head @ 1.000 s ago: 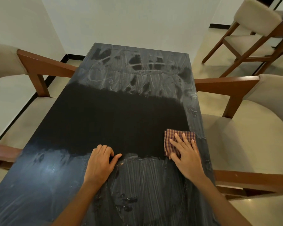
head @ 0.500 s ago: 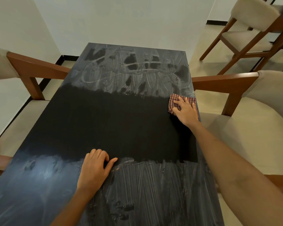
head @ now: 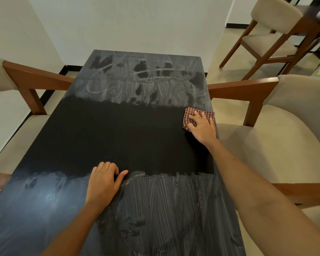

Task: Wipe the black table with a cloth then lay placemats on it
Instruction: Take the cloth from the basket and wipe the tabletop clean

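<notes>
- The left hand [head: 103, 183] lies palm down on the near part of the desk, its fingers curled under at the knuckles and the thumb stretched out to the right.
- The left forearm runs back from it toward the lower edge of the view.
- The right arm reaches far forward along the right side, elbow nearly straight.
- The right hand [head: 201, 126] lies flat, palm down, its fingers spread and straight, pressing downward near the right edge.

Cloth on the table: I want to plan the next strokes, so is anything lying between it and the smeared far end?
Nothing visible does. The right hand presses the cloth at the table's right edge, just below the streaked far end.
</notes>
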Tool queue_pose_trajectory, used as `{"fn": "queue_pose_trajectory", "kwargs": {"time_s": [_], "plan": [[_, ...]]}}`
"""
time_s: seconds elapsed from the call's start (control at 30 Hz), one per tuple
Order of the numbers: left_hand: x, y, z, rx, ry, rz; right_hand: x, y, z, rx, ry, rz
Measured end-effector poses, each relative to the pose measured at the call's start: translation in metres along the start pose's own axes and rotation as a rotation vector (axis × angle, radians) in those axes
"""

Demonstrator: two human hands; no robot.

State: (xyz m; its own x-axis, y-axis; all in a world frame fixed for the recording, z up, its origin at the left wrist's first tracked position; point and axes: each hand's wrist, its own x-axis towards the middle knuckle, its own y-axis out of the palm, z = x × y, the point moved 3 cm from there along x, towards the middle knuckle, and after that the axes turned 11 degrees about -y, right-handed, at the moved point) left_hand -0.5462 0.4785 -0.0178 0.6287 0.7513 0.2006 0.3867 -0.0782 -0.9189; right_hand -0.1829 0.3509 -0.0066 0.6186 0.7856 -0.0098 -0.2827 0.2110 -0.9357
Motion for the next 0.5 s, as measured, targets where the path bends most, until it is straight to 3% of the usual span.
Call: {"fn": "queue_pose_trajectory", "kwargs": {"time_s": [0.3, 0.5], "plan": [[0.011, 0.029, -0.111, -0.181, 0.038, 0.044, -0.084, 0.003, 0.016, 0.014, -0.011, -0.062], [0.007, 0.054, -0.145, -0.093, 0.063, 0.017, -0.149, 0.012, 0.022, -0.018, -0.006, -0.075]]}}
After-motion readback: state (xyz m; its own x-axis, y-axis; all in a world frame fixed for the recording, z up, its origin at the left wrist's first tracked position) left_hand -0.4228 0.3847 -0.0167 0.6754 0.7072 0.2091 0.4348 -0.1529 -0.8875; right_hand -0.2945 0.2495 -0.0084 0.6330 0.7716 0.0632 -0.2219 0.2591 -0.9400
